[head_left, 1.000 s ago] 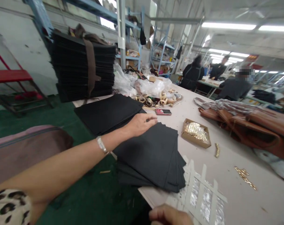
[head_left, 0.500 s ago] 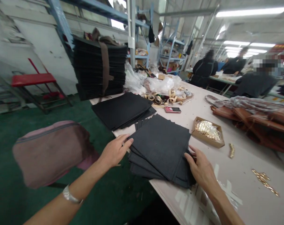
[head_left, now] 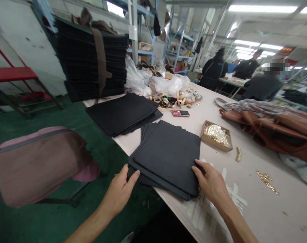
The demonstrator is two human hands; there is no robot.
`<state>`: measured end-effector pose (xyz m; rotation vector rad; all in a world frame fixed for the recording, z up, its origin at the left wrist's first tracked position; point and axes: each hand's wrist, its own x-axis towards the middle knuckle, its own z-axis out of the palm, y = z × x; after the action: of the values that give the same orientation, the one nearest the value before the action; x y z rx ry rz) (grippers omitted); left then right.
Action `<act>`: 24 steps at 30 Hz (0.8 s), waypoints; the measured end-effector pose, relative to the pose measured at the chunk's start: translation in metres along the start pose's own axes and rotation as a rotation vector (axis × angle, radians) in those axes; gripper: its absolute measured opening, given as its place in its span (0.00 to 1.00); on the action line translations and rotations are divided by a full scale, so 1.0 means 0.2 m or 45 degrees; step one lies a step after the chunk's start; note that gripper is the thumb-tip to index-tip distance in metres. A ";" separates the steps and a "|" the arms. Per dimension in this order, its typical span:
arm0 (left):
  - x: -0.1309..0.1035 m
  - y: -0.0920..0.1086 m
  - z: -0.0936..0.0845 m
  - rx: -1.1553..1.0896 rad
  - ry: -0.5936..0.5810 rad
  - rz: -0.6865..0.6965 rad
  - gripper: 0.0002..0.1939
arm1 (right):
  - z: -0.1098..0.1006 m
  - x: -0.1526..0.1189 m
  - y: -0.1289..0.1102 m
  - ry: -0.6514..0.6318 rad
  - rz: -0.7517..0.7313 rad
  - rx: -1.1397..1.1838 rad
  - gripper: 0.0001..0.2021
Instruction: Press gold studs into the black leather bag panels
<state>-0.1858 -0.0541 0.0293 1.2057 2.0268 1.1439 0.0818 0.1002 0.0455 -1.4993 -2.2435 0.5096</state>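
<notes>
A stack of black square sheets lies fanned at the near edge of the table, its layers uneven along the left side. My left hand is closed on the near left corner of the stack, thumb near the top and fingers at the side. At the right edge, my right hand pinches the sheets between thumb and fingers; some fingertips are hidden. Behind them lies a second pile of black sheets, slightly overhanging the table's left edge.
A tall strapped stack of black sheets stands at the far left. On the table are a red phone, a box of gold metal pieces, loose gold pieces and brown leather bags. A cloth-covered seat is left.
My left hand has moved down and toward me along the stack's left side. The sheets have shifted and their near edges sit more in line. The view has turned a little right.
</notes>
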 end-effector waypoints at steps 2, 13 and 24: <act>0.07 0.00 -0.06 0.269 0.007 -0.014 0.20 | 0.01 -0.07 -0.03 -0.021 -0.057 0.002 0.19; -0.13 0.18 -0.08 -0.760 -0.120 -0.252 0.23 | -0.01 -0.27 -0.23 -0.051 -0.497 -0.019 0.20; -0.20 0.31 0.04 -1.965 -0.571 -0.724 0.30 | -0.03 -0.33 -0.39 -0.041 -0.690 0.222 0.09</act>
<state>-0.1325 -0.0707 0.0791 0.0289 0.5847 1.3982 0.0480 0.0111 0.0821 -0.7539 -2.4228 0.5371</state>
